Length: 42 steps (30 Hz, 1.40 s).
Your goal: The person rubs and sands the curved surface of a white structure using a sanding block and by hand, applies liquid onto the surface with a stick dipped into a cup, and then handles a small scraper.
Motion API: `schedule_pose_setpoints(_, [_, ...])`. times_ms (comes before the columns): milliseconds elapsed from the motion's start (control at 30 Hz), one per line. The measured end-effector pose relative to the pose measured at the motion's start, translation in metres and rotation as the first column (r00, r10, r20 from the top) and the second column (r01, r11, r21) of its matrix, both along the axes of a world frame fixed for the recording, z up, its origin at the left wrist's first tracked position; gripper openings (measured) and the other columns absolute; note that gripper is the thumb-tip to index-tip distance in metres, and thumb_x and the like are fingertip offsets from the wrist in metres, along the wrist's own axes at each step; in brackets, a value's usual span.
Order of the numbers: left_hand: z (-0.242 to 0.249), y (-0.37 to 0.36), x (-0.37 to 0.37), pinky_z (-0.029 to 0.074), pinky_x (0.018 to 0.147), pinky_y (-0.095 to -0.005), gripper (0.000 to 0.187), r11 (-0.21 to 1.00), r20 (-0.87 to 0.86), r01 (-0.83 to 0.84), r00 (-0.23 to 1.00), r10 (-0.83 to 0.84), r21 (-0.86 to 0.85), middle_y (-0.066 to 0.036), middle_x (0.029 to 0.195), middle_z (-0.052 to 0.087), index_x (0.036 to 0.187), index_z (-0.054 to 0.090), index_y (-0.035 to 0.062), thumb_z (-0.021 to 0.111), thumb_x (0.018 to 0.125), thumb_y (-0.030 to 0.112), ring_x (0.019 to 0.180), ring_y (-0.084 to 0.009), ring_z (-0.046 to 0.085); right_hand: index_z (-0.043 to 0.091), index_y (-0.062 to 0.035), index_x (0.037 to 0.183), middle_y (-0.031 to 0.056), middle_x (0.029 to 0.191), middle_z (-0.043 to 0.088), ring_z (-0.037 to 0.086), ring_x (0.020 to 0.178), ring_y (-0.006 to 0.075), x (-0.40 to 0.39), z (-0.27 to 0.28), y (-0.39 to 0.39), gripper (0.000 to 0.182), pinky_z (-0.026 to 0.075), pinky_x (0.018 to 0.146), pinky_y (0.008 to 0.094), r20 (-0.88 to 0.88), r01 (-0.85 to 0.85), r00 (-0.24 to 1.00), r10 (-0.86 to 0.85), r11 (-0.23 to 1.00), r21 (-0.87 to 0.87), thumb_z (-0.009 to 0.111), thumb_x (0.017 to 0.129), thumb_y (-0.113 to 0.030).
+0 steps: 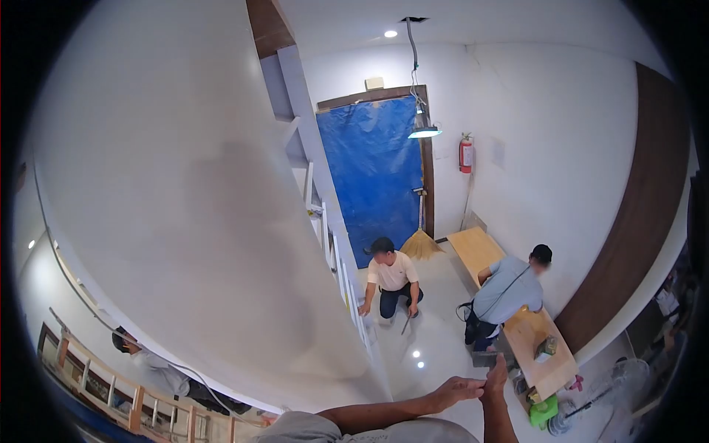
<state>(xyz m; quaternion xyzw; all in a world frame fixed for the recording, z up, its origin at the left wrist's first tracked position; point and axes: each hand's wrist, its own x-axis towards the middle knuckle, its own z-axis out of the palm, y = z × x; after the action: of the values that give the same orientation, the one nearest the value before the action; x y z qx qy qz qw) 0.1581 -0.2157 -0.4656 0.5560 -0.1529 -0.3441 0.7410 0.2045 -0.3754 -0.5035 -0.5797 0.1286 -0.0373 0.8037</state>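
My left hand (452, 392) reaches in from the lower left with its fingers stretched out, and their tips meet my right hand. Upright beside it is my right hand (495, 378), its fingers closed at a dark flat blade-like piece (484, 359) that juts out to the left. The exact kind of this piece cannot be made out. Close on my left stands a large pale wall panel (199, 221), with a soft shadow across it. Neither hand touches the panel.
A crouching person (394, 280) holds a thin tool by the panel's base. Another person (509, 292) leans over a wooden bench (557, 373). Beyond are a blue-covered door (369, 177), broom (422, 244), hanging lamp (425, 134), and fire extinguisher (465, 153). A fan (617, 384) stands lower right.
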Motion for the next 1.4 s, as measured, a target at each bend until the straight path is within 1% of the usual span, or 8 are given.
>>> schedule_pose_setpoints(233, [0.009, -0.01, -0.001, 0.033, 0.113, -0.0359, 0.093, 0.987, 0.06, 0.041, 0.998, -0.032, -0.156, -0.022, 0.152, 0.038, 0.155, 0.001, -0.0047, 0.065, 0.096, 0.028, 0.138, -0.0255, 0.042, 0.061, -0.005, 0.131, 0.0057, 0.116, 0.063, 0.05, 0.087, 0.0145, 0.004, -0.013, -0.011, 0.057, 0.041, 0.074, 0.03, -0.103, -0.078, 0.992, 0.075, 0.997, -0.026, 0.035, 0.101, -0.046])
schedule_pose_setpoints(533, [0.055, -0.019, -0.014, 0.04, 0.103, -0.0498, 0.124, 0.863, 0.583, -0.019, 0.745, -0.325, 0.505, -0.039, 0.129, 0.049, 0.153, -0.02, 0.0055, 0.077, 0.077, 0.015, 0.117, -0.0483, 0.053, 0.05, -0.0058, 0.134, 0.0062, 0.13, 0.061, 0.063, 0.104, 0.0195, -0.011, -0.022, -0.019, 0.065, 0.046, 0.08, 0.0298, 0.111, -0.124, 0.984, 0.139, 0.984, -0.13, 0.036, 0.099, -0.059])
schedule_pose_setpoints(800, [0.048, -0.019, -0.004, 0.037, 0.108, -0.0445, 0.112, 0.954, 0.532, 0.068, 0.817, -0.222, 0.293, -0.026, 0.143, 0.045, 0.158, -0.004, 0.0046, 0.076, 0.079, 0.015, 0.129, -0.0405, 0.047, 0.052, -0.0072, 0.134, 0.0075, 0.119, 0.064, 0.063, 0.099, 0.0248, -0.005, -0.034, -0.017, 0.06, 0.05, 0.072, 0.0347, -0.057, -0.007, 0.998, 0.018, 0.983, 0.185, 0.044, 0.097, -0.054])
schedule_pose_setpoints(933, [0.023, -0.017, 0.004, 0.031, 0.115, -0.0425, 0.097, 0.987, 0.37, 0.157, 0.918, -0.139, -0.019, -0.019, 0.158, 0.028, 0.158, 0.001, 0.0042, 0.067, 0.088, 0.011, 0.138, -0.0312, 0.041, 0.05, 0.0026, 0.132, 0.0159, 0.128, 0.06, 0.06, 0.11, 0.0267, -0.006, -0.059, -0.032, 0.064, 0.049, 0.08, 0.0424, 0.456, 0.138, 0.869, 0.192, 0.792, -0.595, 0.04, 0.1, -0.052])
schedule_pose_setpoints(1033, [0.021, -0.013, 0.007, 0.035, 0.112, -0.0414, 0.091, 0.935, -0.016, 0.042, 0.999, -0.051, -0.353, -0.016, 0.155, 0.033, 0.159, 0.009, 0.006, 0.067, 0.089, 0.009, 0.138, -0.028, 0.042, 0.057, 0.0104, 0.119, 0.0226, 0.118, 0.064, 0.062, 0.102, 0.034, -0.007, -0.066, -0.046, 0.06, 0.049, 0.081, 0.0461, 0.269, 0.115, 0.957, 0.11, 0.706, -0.698, 0.042, 0.101, -0.045])
schedule_pose_setpoints(1100, [0.034, -0.006, 0.011, 0.04, 0.109, -0.0381, 0.088, 0.985, 0.223, -0.122, 0.964, 0.146, -0.12, -0.018, 0.147, 0.045, 0.157, 0.017, 0.0057, 0.071, 0.087, 0.011, 0.134, -0.0268, 0.047, 0.062, 0.0128, 0.109, 0.0258, 0.107, 0.068, 0.064, 0.094, 0.0389, -0.003, -0.067, -0.044, 0.057, 0.05, 0.08, 0.0461, -0.177, -0.047, 0.984, -0.029, 0.911, -0.41, 0.043, 0.101, -0.04])
schedule_pose_setpoints(1200, [0.024, 0.0, 0.021, 0.042, 0.106, -0.0357, 0.092, 0.834, 0.573, -0.497, 0.767, 0.29, 0.242, -0.021, 0.136, 0.056, 0.154, 0.025, 0.003, 0.079, 0.081, 0.019, 0.129, -0.027, 0.053, 0.066, 0.0076, 0.096, 0.025, 0.091, 0.07, 0.066, 0.084, 0.0434, -0.024, -0.076, -0.05, 0.052, 0.049, 0.072, 0.0468, -0.026, -0.234, 0.942, 0.335, 0.598, -0.767, 0.047, 0.1, -0.041])
schedule_pose_setpoints(1400, [-0.012, 0.018, 0.031, 0.05, 0.081, -0.0281, 0.058, 0.947, 0.035, -0.077, 0.997, 0.069, 0.313, -0.008, 0.101, 0.067, 0.124, 0.058, -0.0034, 0.08, 0.08, 0.027, 0.089, -0.013, 0.061, 0.067, -0.0012, 0.098, 0.0242, 0.083, 0.069, 0.069, 0.082, 0.0426, -0.052, 0.014, -0.009, 0.034, 0.053, 0.066, 0.0451, -0.206, -0.561, 0.711, 0.672, 0.365, -0.743, 0.053, 0.099, -0.033])
